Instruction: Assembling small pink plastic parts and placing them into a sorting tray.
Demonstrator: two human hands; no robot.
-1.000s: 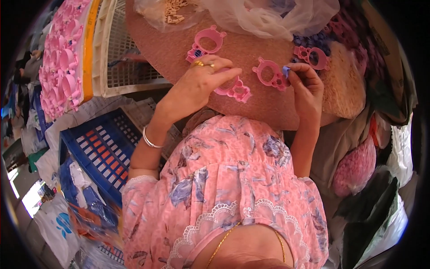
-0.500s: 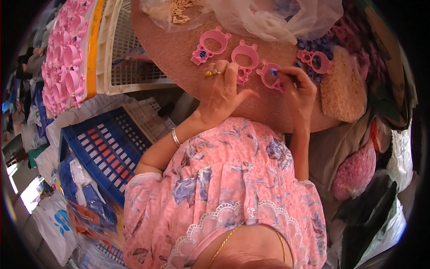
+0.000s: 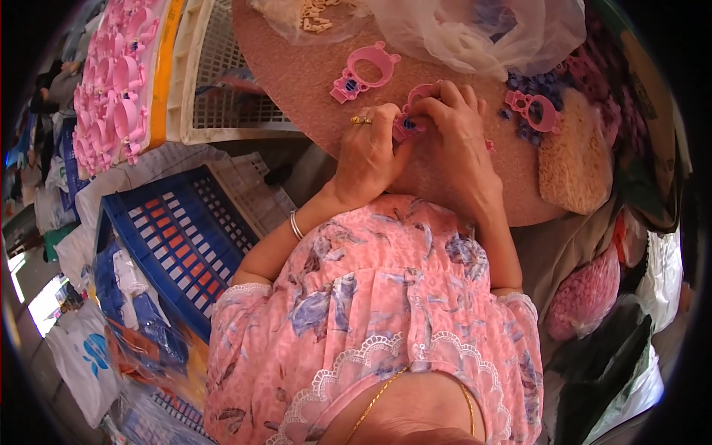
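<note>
Head | left hand (image 3: 371,157): fingers pinching pink frame (image 3: 407,129) | right hand (image 3: 456,133): arched above it, fingers bent, cannot tell grip

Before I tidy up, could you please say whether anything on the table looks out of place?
Perhaps the small blue pieces: they lie loose in a heap on the right of the table, with a pink frame over some, which looks untidy. No damage stands out.

Over there, the right hand (image 3: 454,127) has swung toward ten o'clock, joining the left hand (image 3: 368,159) at the pink frame (image 3: 407,132).
</note>
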